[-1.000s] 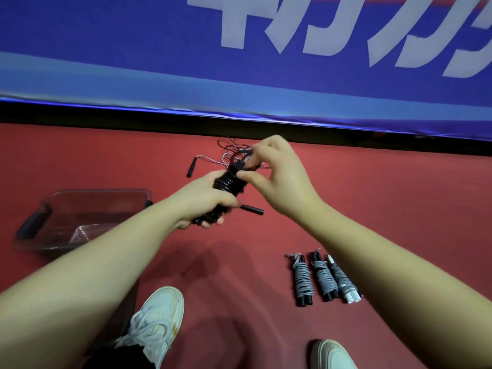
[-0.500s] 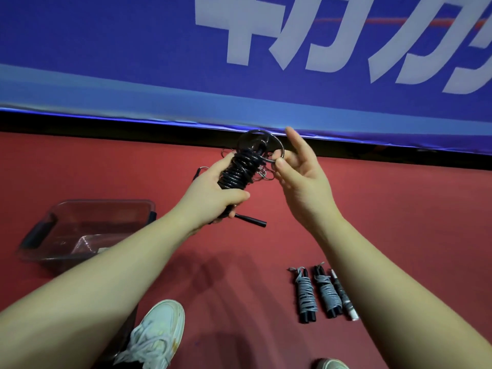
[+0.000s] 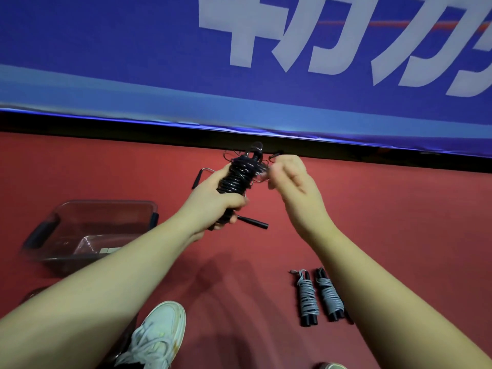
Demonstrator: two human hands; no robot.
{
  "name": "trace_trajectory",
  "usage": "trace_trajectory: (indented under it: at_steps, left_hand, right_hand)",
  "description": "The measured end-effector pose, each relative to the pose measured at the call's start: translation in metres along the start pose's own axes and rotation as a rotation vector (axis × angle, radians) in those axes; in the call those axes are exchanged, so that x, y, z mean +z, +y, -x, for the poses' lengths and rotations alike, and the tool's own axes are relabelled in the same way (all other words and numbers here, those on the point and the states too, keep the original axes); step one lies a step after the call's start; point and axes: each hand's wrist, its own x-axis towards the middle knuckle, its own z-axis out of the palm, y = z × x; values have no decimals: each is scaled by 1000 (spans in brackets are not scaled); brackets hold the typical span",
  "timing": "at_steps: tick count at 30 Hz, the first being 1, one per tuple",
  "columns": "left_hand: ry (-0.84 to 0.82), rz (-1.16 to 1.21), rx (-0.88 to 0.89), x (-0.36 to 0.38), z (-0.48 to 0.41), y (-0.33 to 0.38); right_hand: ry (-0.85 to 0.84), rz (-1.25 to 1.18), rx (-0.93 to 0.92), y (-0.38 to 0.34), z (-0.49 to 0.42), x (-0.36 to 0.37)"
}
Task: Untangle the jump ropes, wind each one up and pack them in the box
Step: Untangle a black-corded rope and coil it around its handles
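Two bare hands hold a black jump rope (image 3: 237,174) above the red floor (image 3: 386,209). The left hand (image 3: 213,206) grips the lower end of the coiled bundle, and the right hand (image 3: 292,182) pinches its loose cord beside the top. Two grey-wound jump ropes (image 3: 307,296) lie side by side near the right forearm. The clear plastic box (image 3: 106,202) sits well apart at the left.

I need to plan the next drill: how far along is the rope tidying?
Done: two grey ropes lie wound on the floor, side by side. In hand: the left hand holds a black rope, mostly coiled, while the right hand seems to pinch its loose end. Left: loose handles lie beyond, unwound, and no wound rope shows in the box.
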Motion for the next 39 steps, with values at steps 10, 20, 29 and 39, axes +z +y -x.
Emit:
trace_trajectory:
  at_steps: [10,20,29,39]
  left_hand:
    - [35,-74,159,10,2,-6]
    - [-52,-574,317,-12,6,9]
    - [-123,-420,287,-21,4,9]
    - [-176,-329,147,-28,4,-1]
  right_hand:
    - [328,-1153,878,-1,-29,12]
    - [20,-598,754,-5,-24,-20]
    - [-39,-1002,723,4,-9,-21]
    - [49,-479,492,4,-3,-9]
